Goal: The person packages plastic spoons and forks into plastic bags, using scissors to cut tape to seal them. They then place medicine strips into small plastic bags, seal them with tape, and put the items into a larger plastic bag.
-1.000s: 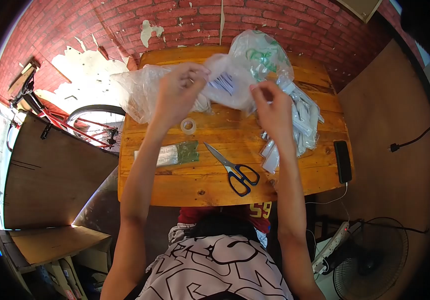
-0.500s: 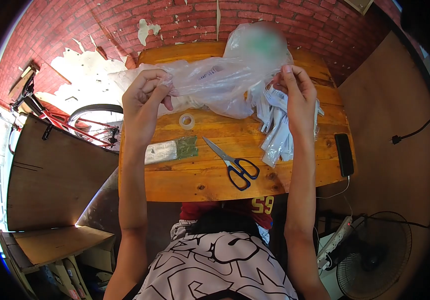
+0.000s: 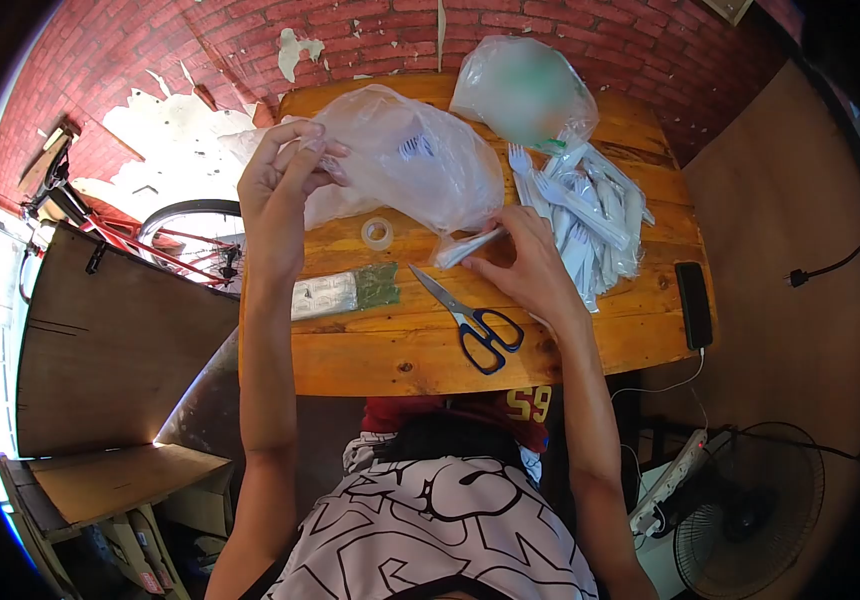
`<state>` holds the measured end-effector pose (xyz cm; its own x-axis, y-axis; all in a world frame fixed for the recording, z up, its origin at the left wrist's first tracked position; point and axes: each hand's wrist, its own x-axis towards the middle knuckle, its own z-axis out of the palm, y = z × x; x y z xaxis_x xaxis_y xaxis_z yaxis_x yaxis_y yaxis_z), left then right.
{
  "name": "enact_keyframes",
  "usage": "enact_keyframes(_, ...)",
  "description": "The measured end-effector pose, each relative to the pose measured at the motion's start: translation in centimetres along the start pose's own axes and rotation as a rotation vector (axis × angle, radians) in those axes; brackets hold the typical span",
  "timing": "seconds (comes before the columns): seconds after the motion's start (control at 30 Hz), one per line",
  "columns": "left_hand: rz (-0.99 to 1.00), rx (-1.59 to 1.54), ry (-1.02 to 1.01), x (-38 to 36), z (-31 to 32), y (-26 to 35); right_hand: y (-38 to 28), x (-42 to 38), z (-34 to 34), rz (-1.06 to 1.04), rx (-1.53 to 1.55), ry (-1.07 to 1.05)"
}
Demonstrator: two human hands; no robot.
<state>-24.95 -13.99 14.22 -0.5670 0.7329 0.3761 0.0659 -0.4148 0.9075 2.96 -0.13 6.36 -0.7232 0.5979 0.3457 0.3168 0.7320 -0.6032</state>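
Note:
My left hand is closed in a pinch on the edge of a clear plastic bag, holding it up off the table. A fork's tines show through the film. Just below the bag's right end, my right hand grips a white plastic utensil in clear wrap; the fingers hide its other end. Right of that hand lies a heap of white plastic forks in clear wrappers. Behind the heap stands another plastic bag with a blurred green print.
Scissors with blue handles lie in front of my right hand. A tape roll and a flat silver-and-green packet are to the left. A phone on a cable sits at the table's right edge. A fan stands lower right.
My right hand has let go of the stretched bag and come down toward me, now gripping a wrapped utensil. The bag has slackened and puffed out. My left hand keeps its hold.

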Motion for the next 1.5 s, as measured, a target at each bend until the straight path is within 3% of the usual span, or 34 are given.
enact_keyframes(0.2,-0.012,-0.022,0.045,0.1,-0.9,-1.2,-1.1,-1.5,-0.9,-0.163,-0.046,0.039)
enact_keyframes(0.33,-0.028,0.315,0.057,-1.8,-0.2,-0.1,-2.2,-2.7,-1.3,-0.259,0.077,0.102)
enact_keyframes(0.43,0.442,0.883,0.167,-5.4,2.9,0.8,-3.6,-4.5,-1.7,-0.123,0.365,0.110)
enact_keyframes(0.5,0.540,0.711,-0.146,-7.6,5.4,1.1,-4.2,-5.8,-1.5,-0.044,0.552,0.107)
enact_keyframes(0.57,0.532,0.772,-0.333,-8.0,7.6,1.1,-5.2,-6.6,-1.3,0.053,0.763,0.117)
enact_keyframes(0.67,0.643,0.782,-0.534,-6.8,8.4,-1.2,-4.5,-7.5,-0.6,-0.008,0.840,0.154)
enact_keyframes(0.77,0.670,0.694,-0.553,-6.4,8.5,-2.6,-3.2,-8.0,0.1,-0.170,0.798,0.259)
enact_keyframes(0.97,0.744,0.737,-0.527,-6.9,8.6,-2.8,-3.3,-8.5,-0.3,-0.175,0.833,0.280)
enact_keyframes(1.07,0.686,0.675,-0.552,-6.9,8.6,-2.6,-5.1,-8.9,-0.7,0.011,1.000,0.276)
enact_keyframes(1.23,0.647,0.620,-0.657,-6.9,8.3,-2.2,-5.3,-8.9,-0.4,0.094,0.851,0.302)
enact_keyframes(1.37,0.561,0.518,-0.664,-7.0,8.4,-1.8,-5.3,-9.3,-0.1,0.239,0.976,0.270)
enact_keyframes(1.5,0.490,0.438,-0.658,-7.4,8.6,-1.9,-6.0,-9.0,-0.3,0.244,1.102,0.288)
